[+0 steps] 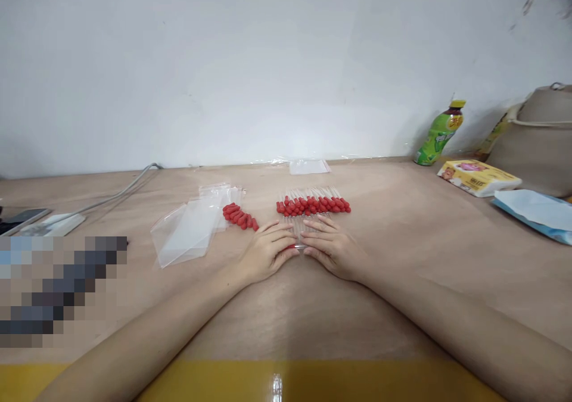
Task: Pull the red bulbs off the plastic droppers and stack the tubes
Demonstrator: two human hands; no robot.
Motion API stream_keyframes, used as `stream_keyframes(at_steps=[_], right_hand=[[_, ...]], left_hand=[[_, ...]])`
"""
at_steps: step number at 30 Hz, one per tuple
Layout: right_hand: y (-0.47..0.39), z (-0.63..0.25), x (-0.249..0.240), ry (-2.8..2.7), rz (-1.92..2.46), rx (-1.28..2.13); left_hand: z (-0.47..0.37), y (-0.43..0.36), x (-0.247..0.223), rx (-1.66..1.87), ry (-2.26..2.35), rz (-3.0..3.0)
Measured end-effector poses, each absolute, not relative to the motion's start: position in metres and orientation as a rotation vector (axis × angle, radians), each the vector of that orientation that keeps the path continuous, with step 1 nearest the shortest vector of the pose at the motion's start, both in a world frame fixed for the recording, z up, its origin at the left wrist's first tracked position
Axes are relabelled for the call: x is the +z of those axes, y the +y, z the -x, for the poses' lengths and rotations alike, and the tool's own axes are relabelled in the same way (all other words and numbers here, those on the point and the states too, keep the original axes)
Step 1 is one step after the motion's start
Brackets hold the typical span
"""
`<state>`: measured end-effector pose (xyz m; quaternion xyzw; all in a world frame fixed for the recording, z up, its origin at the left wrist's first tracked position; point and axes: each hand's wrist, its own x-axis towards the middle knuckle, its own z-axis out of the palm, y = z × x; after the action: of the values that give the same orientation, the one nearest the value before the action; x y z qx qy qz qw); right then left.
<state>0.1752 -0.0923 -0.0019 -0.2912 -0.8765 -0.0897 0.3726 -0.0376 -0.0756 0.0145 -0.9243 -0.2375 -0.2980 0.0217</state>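
Note:
Several droppers with red rubber bulbs [313,205] lie side by side in a row, their thin clear tubes pointing toward the wall. Just in front of them is a batch of clear thin tubes [295,228], partly hidden by my hands. My left hand [270,248] lies over the left end of these tubes, fingers stretched out. Over their right end rests my right hand [333,248], also with fingers stretched. A bit of red shows beside my left thumb. Left of my left hand is a small heap of red rubber bulbs [240,216], touching clear plastic bags [190,232].
A white packet [309,167] lies by the wall. On the right stand a green drink bottle [440,134], a yellow tissue pack [478,177], a blue-and-white packet [536,211] and a beige bag [531,140]. At left are a cable [120,195] and a phone [24,218].

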Motion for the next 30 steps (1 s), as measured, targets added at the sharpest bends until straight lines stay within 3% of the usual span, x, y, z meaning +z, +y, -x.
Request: stream_keyframes(at_steps=[13,30], right_hand=[[-0.095,-0.171,-0.004,-2.291,0.612,-0.038],[-0.101,-0.178,-0.004,-2.223,0.466,-0.403]], left_hand=[[0.039,-0.079,0.017,-0.834,-0.588,2.837],[0.042,-0.082,0.021,-0.771,-0.562,2.936]])
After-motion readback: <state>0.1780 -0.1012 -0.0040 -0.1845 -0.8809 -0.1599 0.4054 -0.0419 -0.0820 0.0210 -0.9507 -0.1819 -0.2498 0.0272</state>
